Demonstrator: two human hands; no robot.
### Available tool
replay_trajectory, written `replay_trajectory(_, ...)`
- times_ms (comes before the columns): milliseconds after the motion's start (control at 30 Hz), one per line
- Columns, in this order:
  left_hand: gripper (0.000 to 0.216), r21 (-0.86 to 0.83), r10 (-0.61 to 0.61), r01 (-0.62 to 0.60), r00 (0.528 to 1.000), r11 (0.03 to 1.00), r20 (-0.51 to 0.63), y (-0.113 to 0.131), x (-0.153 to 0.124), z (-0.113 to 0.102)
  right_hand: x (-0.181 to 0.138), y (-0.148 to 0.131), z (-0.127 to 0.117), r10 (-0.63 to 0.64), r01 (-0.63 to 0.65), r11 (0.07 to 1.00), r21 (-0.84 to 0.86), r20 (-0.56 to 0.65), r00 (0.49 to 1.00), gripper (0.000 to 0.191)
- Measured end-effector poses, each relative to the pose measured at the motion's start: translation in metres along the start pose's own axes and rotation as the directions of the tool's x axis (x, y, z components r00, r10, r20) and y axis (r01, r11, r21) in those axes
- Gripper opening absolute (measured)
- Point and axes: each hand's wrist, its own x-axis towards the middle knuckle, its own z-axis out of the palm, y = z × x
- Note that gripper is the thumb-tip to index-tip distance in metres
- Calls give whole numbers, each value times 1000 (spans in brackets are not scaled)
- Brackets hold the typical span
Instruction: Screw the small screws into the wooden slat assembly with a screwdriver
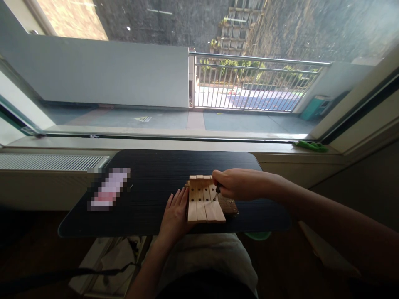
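At wd slats (197,211), R hand (229,182) curled

Looks like an indoor room, hard to pin down as home or office, judging by the wide window (355,91), sill (187,143) with cloth (311,146), radiator (52,162), and dark surface (156,166) facing a walkway (118,120) and railing (249,83) outside.

Tool handle (217,188) partly hidden by right hand (227,182), pale item (110,187) pixelated, right arm (296,199) cut off
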Motion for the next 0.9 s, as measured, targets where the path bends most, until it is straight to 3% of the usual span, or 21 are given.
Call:
replay_trajectory(33, 107, -1, 0, 0, 1000, 1000, 1, 0, 0, 0, 0, 0, 0, 27, -26, 1000, 12, -51, 998, 15)
replay_trajectory(300, 103, 9, -23, 23, 1000, 1000, -2, 5, 0, -2, -1, -1, 3, 97, -87, 987, 132, -77, 992, 12)
replay_trajectory(500, 103, 13, -9, 9, 1000, 1000, -30, 5, 0, -1, 0, -1, 4, 42, -42, 997, 59, -5, 999, 21)
replay_trajectory(900, 99, 6, -24, 24, 998, 1000, -51, 7, 1, -1, 9, 1, 11, 54, -51, 996, 67, -32, 998, 23)
